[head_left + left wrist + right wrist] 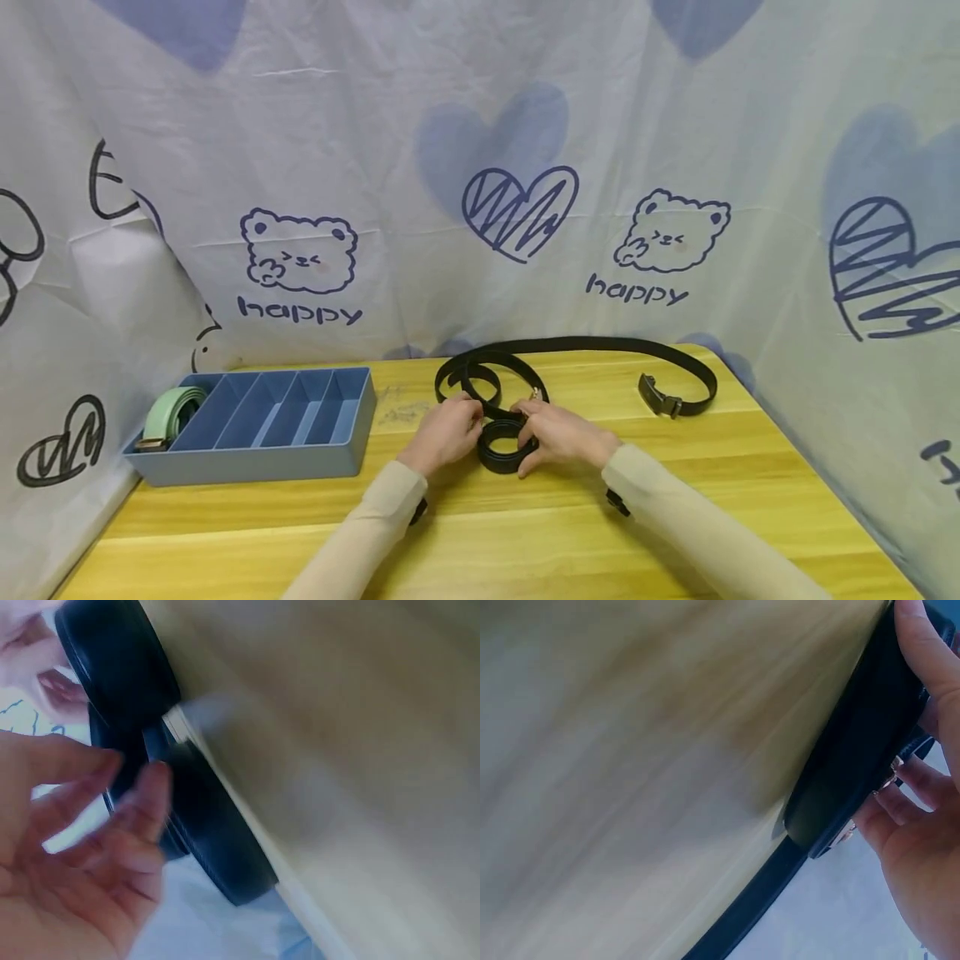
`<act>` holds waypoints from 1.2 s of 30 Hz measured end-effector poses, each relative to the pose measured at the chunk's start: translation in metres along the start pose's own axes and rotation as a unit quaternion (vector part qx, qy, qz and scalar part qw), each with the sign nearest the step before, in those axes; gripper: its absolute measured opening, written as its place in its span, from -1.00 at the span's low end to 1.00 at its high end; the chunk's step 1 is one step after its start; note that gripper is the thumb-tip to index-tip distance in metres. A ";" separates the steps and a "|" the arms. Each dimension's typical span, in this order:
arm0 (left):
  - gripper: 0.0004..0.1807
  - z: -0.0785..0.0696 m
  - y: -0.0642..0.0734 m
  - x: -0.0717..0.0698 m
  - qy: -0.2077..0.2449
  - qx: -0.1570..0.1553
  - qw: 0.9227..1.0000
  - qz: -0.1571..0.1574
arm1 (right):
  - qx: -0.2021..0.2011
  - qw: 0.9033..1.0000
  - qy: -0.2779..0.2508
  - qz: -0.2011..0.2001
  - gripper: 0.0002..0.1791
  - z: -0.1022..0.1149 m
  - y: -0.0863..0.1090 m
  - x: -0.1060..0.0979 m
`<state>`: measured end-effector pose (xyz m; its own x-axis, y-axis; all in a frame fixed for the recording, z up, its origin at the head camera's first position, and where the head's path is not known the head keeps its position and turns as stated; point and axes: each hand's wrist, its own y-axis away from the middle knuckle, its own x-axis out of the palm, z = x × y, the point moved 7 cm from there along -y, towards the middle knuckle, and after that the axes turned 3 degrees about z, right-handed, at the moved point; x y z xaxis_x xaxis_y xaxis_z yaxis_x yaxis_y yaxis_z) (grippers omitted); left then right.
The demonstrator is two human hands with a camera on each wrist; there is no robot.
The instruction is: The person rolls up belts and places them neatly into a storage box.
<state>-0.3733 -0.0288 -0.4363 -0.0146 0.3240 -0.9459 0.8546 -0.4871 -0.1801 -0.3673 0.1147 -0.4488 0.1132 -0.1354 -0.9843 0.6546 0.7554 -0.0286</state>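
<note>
A black belt rolled into a coil [491,458] stands on its edge on the wooden table. My right hand [561,435] holds this coil, its thumb along the near side and its fingers behind, by a gold-coloured buckle [889,776]. At the coil's left, my left hand [447,429] has its fingers bent loosely; in the left wrist view its thumb and forefinger are apart in front of the black straps. Just behind both hands lie loose black belt loops [453,367]. From them a long black strap [592,342] curves right to a dark buckle [660,400].
A blue divided box [247,468] stands at the left, with a rolled light green belt [168,412] in its leftmost compartment. A printed white curtain [405,275] hangs along the table's back and sides.
</note>
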 end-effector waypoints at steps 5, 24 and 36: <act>-0.81 0.003 0.000 0.009 -0.020 -0.022 0.998 0.048 | 0.014 1.000 -0.012 -0.012 -0.54 -0.007 0.010 0.001; -0.71 0.023 -0.002 0.007 -0.054 -0.083 0.994 0.054 | 0.089 0.995 -0.041 -0.025 -0.55 -0.026 0.038 -0.002; -0.87 -0.049 -0.003 0.009 -0.017 0.088 0.996 0.008 | 0.037 0.997 -0.070 -0.007 -0.61 -0.017 0.034 0.000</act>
<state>-0.3507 0.0157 -0.4304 -0.0223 0.2899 -0.9568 0.7511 -0.6268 -0.2074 -0.3580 0.1512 -0.4525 0.2024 -0.2378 -0.9500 0.7097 0.7040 -0.0250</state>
